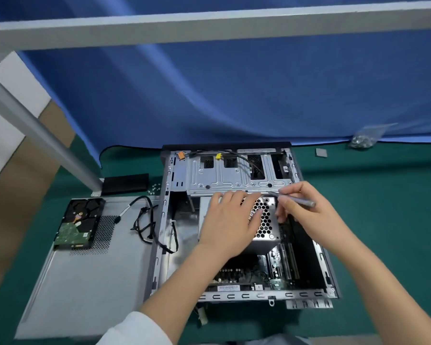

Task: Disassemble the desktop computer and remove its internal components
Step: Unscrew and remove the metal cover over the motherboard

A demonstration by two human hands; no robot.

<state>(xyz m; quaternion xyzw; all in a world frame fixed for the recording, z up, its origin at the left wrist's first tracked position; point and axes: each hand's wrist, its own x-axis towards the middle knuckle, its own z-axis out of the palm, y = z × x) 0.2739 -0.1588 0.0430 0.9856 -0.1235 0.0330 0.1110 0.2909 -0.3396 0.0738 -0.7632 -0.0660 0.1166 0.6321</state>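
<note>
One open case [234, 220] at lower centre of the green worktop [383, 207], long axis running toward frame top. Left hand [230, 220] flat on the one power supply [265, 220]; right hand [306, 207] pinching one screwdriver [294, 198], tip pointing left. One hard drive [79, 224] on one side panel [85, 282], lower left.

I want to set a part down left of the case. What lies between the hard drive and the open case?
In the head view, a loose bundle of black cables lies on the grey side panel, between the hard drive and the case.
</note>
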